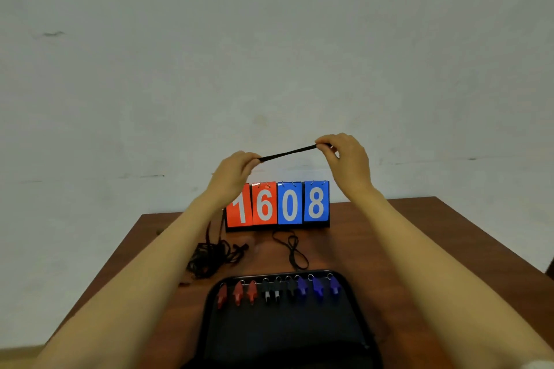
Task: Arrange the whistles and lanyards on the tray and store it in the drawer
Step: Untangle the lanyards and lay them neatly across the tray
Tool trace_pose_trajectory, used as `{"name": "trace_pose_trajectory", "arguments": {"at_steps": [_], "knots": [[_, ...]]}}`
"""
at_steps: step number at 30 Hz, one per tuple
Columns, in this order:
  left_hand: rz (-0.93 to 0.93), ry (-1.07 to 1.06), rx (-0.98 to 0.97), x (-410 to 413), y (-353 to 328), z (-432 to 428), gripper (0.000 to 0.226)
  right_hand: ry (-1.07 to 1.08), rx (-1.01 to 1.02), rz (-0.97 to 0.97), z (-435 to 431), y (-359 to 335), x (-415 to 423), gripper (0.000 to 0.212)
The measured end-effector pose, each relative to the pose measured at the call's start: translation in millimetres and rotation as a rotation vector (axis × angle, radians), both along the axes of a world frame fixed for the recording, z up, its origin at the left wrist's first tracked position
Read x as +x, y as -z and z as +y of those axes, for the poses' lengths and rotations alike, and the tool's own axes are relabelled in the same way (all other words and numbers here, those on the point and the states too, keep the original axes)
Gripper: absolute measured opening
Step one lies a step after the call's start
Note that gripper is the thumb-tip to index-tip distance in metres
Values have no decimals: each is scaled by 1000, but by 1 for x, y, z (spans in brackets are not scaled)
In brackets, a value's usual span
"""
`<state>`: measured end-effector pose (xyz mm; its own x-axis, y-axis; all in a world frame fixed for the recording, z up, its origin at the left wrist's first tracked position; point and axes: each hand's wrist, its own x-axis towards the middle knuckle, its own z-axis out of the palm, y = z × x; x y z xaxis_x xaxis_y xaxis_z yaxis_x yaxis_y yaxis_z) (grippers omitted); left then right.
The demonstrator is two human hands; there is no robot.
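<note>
A black lanyard (287,153) is stretched taut in the air between my left hand (233,171) and my right hand (344,156), high above the table. Each hand pinches one end. Below, a black tray (284,332) lies on the brown table. Along its far edge stand several whistles in a row: red whistles (238,293) on the left, black whistles (277,290) in the middle, blue whistles (317,287) on the right. A tangled pile of black lanyards (212,255) lies left of the tray, and a single loose lanyard (295,252) lies behind it.
A flip scoreboard (278,204) showing 1608 stands at the back of the table (389,249) against a pale wall. The table's left and right edges run close beside my forearms.
</note>
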<state>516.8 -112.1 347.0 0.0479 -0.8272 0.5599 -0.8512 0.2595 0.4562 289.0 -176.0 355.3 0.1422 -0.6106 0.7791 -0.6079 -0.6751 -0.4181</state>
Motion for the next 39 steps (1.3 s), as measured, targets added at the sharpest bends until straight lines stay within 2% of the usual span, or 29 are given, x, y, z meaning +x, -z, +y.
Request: {"name": "trace_pose_trajectory", "arguments": {"at_steps": [3,7,11,18,21,23,28,33,39], "knots": [[-10,-29,42,13,12,11,32,68,19,48,1,11,-16,25],[-75,-25,148,28,39,30,31,104,172,107,5,37,-36,28],[-54,-68,188,33,64,52,31,113,338,63,19,68,-58,15],[59,-161,312,48,119,87,25,75,531,139,39,120,-79,20],[202,-205,392,48,144,101,9,38,661,125,51,142,-84,16],[196,-210,413,47,159,111,6,56,699,125,58,157,-88,15],[181,-264,469,45,197,131,9,176,764,355,73,190,-97,16],[126,-297,494,38,218,143,19,166,817,494,84,216,-101,20],[172,-281,524,32,231,153,5,146,834,590,98,236,-107,18]]}}
